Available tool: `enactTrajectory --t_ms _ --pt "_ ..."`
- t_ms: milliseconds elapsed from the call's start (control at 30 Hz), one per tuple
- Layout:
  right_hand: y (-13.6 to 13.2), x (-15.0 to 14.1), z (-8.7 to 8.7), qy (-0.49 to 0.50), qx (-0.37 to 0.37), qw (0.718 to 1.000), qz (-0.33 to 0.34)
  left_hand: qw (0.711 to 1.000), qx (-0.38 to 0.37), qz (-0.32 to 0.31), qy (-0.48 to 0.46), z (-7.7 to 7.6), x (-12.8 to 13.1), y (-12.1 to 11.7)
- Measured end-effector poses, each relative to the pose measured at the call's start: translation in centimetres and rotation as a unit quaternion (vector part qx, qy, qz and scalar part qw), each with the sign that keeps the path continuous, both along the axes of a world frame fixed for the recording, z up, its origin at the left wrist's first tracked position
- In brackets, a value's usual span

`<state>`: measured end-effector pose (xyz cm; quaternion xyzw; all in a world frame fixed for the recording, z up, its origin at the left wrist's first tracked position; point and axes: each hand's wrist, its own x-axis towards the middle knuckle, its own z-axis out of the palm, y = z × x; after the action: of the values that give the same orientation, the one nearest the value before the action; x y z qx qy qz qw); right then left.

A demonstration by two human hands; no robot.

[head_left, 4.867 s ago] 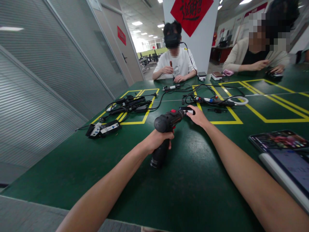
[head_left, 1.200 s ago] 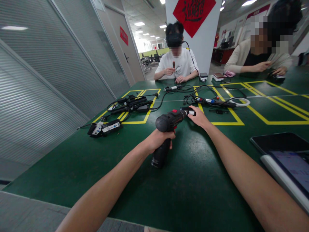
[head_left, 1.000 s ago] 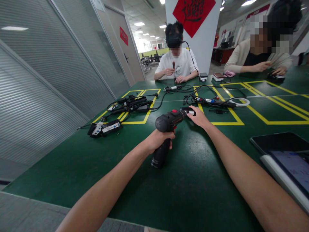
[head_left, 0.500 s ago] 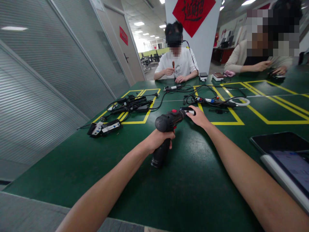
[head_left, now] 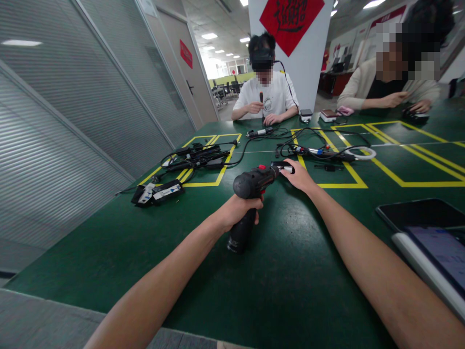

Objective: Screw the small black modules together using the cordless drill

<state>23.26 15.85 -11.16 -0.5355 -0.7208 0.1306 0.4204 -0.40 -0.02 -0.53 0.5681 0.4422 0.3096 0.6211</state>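
Note:
My left hand is wrapped round the grip of a black cordless drill with red details. The drill points away and to the right, its battery end low over the green table. At its front end, my right hand has its fingers closed on a small black-and-silver block. The drill's tip meets or nearly meets this block; exactly how they touch is too small to tell. My right fingertips are partly hidden behind the block.
Left lies a pile of black adapters and cables, with a black power brick before it. Corded tools lie beyond my right hand. A phone is at the right. Across the table, a person holds a screwdriver; another person sits right.
My hands, the drill and the block stay in place. The person at the far right has shifted their head slightly.

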Motion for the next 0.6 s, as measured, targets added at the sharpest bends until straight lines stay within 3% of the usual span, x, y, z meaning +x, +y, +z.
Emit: enactTrajectory --t_ms 600 --pt "-0.09 -0.01 0.13 0.007 -0.006 1.000 -0.001 1.000 -0.019 -0.002 -0.001 0.65 0.13 -0.22"
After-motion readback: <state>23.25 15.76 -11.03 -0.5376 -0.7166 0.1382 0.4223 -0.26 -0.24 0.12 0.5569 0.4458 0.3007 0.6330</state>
